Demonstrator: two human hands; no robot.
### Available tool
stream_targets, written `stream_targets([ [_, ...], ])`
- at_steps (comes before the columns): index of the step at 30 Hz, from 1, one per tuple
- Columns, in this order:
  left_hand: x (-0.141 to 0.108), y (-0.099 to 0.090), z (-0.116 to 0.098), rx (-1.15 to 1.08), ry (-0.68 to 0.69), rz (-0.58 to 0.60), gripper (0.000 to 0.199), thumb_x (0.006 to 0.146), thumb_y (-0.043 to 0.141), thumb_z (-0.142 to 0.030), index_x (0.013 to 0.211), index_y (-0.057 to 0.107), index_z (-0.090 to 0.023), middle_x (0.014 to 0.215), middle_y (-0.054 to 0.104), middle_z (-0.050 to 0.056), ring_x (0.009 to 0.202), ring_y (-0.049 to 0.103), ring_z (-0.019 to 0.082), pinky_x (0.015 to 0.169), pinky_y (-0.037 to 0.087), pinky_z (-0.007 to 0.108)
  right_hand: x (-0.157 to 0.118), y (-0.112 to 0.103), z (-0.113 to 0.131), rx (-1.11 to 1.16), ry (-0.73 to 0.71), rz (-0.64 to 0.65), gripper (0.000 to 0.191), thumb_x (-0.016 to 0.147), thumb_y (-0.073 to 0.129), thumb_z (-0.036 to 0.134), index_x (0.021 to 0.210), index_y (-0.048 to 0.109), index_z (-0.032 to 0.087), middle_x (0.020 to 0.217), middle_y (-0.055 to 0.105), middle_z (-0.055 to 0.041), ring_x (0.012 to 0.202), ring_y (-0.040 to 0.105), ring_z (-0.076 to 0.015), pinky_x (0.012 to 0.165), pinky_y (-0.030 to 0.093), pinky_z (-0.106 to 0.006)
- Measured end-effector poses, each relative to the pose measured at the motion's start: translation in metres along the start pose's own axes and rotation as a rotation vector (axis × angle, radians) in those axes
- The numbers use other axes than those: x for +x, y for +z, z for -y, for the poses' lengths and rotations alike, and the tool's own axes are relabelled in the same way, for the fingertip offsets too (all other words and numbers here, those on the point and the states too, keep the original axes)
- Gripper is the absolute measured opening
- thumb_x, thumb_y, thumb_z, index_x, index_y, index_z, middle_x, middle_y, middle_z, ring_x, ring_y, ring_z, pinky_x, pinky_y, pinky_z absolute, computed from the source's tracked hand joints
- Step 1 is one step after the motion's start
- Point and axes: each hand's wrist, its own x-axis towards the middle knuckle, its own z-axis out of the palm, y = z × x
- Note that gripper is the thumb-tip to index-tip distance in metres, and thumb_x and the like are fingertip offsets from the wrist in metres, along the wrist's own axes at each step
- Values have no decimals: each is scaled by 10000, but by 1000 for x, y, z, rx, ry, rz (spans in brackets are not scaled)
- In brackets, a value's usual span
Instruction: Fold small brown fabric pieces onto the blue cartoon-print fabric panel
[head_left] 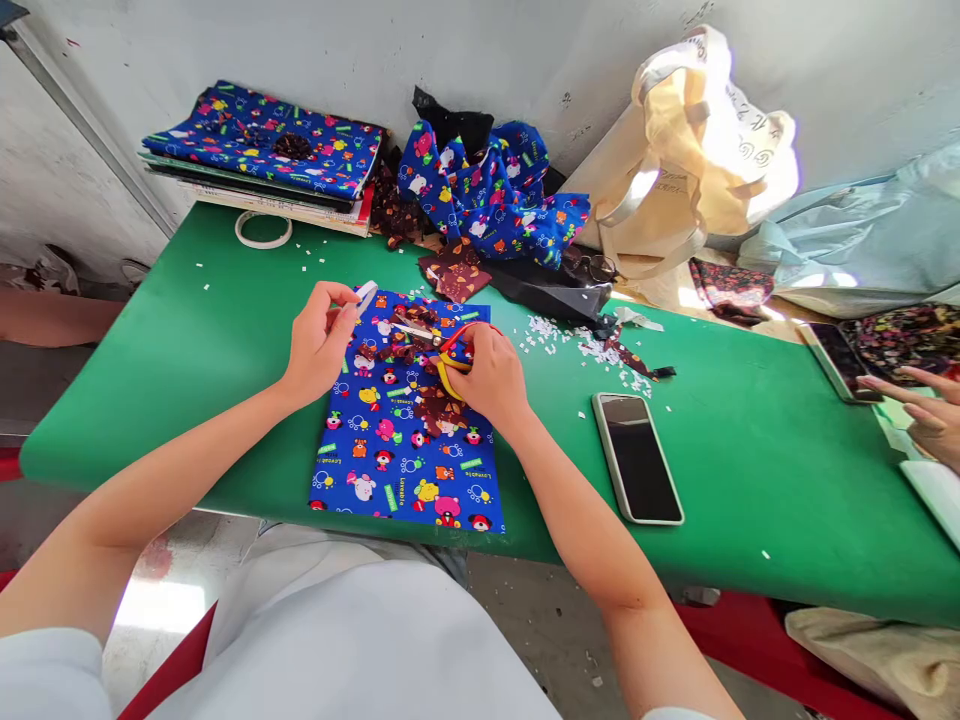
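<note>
My left hand (pixel 321 335) pinches a small white strip (pixel 367 296) between thumb and fingertips, above the upper left corner of a blue cartoon-print cloth (pixel 401 465). In my right hand (pixel 495 375) is a pair of scissors (pixel 448 372) with red and yellow handles, their blades pointing left over the cloth. Brown patterned fabric scraps (pixel 442 408) lie on the cloth, partly under the scissors and my right hand. The cloth lies flat near the front edge of the green table (pixel 247 400).
A phone (pixel 641 460) lies right of my forearm. White paper bits (pixel 600 348) are scattered behind it. Farther back are crumpled blue fabric (pixel 495 200), a folded fabric stack (pixel 262 140), a white tape ring (pixel 262 231) and a canvas bag (pixel 660 170). Another person's hand (pixel 926 410) is at right.
</note>
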Motion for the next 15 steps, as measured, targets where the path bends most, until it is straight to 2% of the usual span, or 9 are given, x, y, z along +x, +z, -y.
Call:
stream_targets([
  [4,6,0,6,-87,-46,-100,179,851,549,-375,874,478,-212,761,489,-7,584,449,80,507,362,216,0,1,0,0,8,20,301,788,580,454,860,417,212,820,587,-73,785,553,-251,710,453,-383],
  [9,8,1,8,-181,-156,-105,155,837,551,-329,822,450,-212,656,395,-34,492,349,70,438,285,217,0,0,0,-2,20,43,289,787,577,439,864,418,211,837,591,-81,806,555,-259,722,454,-388],
  [15,7,1,8,-98,-75,-118,133,853,533,-312,817,454,-212,668,415,-28,556,412,84,502,342,219,1,-1,0,1,33,58,290,781,582,430,871,415,210,849,590,-84,824,554,-263,742,458,-390],
])
